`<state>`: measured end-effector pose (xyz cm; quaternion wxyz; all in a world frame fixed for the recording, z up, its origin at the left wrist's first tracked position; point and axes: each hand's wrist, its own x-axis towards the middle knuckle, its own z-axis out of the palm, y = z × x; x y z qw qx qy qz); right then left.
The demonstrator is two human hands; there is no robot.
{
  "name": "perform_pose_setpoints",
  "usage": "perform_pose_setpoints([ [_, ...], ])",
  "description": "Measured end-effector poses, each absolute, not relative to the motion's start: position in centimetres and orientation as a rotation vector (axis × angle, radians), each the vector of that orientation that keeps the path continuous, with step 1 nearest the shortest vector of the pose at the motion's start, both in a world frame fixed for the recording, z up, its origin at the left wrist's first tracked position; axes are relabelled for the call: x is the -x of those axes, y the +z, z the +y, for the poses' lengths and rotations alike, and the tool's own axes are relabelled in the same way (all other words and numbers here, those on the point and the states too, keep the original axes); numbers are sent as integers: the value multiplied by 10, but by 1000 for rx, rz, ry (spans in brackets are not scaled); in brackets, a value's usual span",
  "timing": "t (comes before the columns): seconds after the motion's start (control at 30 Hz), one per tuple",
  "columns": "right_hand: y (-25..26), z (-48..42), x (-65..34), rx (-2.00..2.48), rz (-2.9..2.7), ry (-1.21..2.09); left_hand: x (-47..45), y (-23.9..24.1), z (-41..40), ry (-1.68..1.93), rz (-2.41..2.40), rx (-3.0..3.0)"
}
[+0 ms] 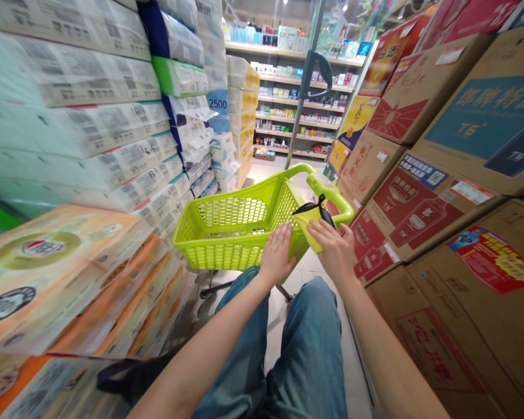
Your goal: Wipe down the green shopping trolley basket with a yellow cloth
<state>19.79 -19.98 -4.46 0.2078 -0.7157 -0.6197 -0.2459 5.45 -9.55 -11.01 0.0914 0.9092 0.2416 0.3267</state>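
Note:
A lime-green plastic shopping cart (227, 250) with a perforated basket stands just in front of my knees, its handle (332, 195) at the right. My left hand (278, 253) lies on the near side of the basket, fingers stretched out, holding nothing. Beside the handle end, my right hand (334, 247) has its fingers closed on a yellow cloth with black parts (310, 224). The cloth rests against the cart near the handle; its far side and part of the black piece are hidden by my fingers.
Stacked paper packs (109, 122) rise on the left, with orange packs (56, 256) nearer. Cardboard cartons (441, 203) form a wall close on the right. Shelves of small goods (297, 105) stand beyond a glass door with a dark handle (317, 75).

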Motion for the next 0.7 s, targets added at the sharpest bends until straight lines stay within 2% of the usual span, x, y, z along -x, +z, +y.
perform_pose_setpoints([
  [0.23, -23, -204, -262, 2118, -1329, -727, -59, -112, -96, 966, 727, -2695],
  [0.7, -52, -169, -152, 2031, -1584, -610, -51, -113, -92, 1020, 748, -2731],
])
